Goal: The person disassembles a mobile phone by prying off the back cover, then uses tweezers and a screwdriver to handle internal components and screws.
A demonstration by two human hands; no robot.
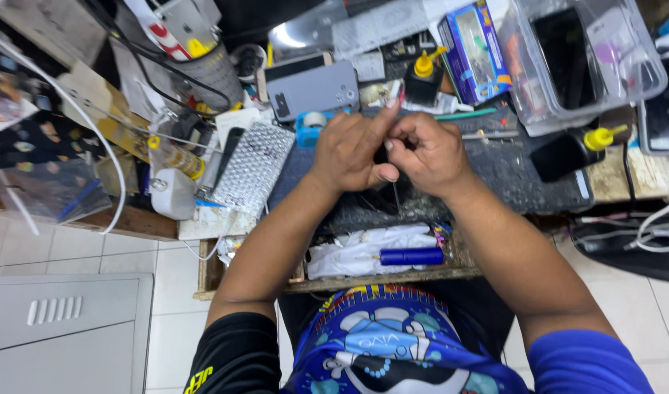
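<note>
From the head view, the left hand (351,152) and right hand (426,152) meet, both pinched on a small dark part (382,155) — mostly hidden between the fingers. It looks light, thin and probably fragile — best gripped by its edges. A grey phone (314,90) lies beyond the left hand.

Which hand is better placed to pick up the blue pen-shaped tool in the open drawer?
Probably the right hand: the blue tool lies below it in the drawer, while the left hand sits further left.

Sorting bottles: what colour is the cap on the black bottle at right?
Yellow, on the black bottle; head view.
</note>
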